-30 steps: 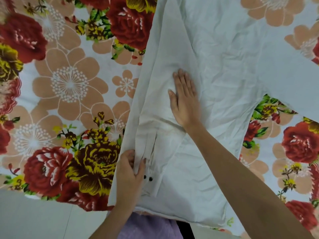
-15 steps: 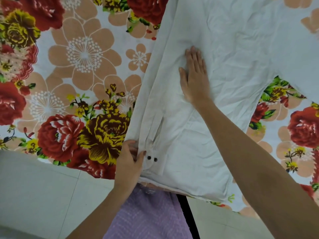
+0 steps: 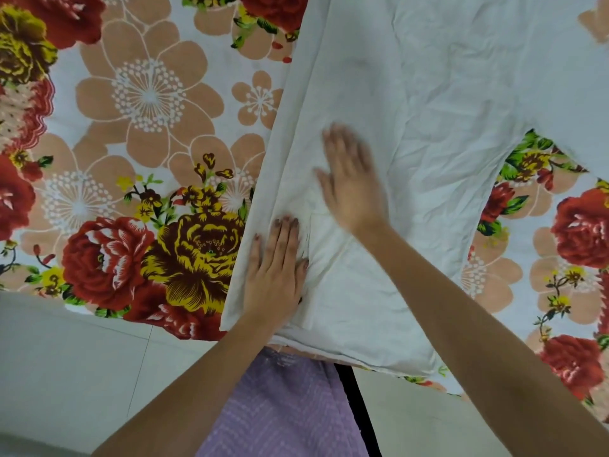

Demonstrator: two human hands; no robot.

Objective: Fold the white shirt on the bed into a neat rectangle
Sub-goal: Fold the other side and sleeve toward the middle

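Head view: floral bedsheet point(image 3: 148, 94) covers the bed at left, pale floor point(image 3: 66, 357) below it. Left hand point(image 3: 276, 272) lies flat, fingers straight, on the white shirt point(image 3: 428, 127) near its left edge; right hand point(image 3: 352, 183), blurred, is flat and open just beside it, its forearm crossing the shirt's near corner

Surface: bed point(image 3: 148, 127), floral sheet w/ red, yellow & peach blooms, showing upper left & right side of frame. On it: white shirt point(image 3: 428, 127), creased, center to upper right, hem at bed's near edge.
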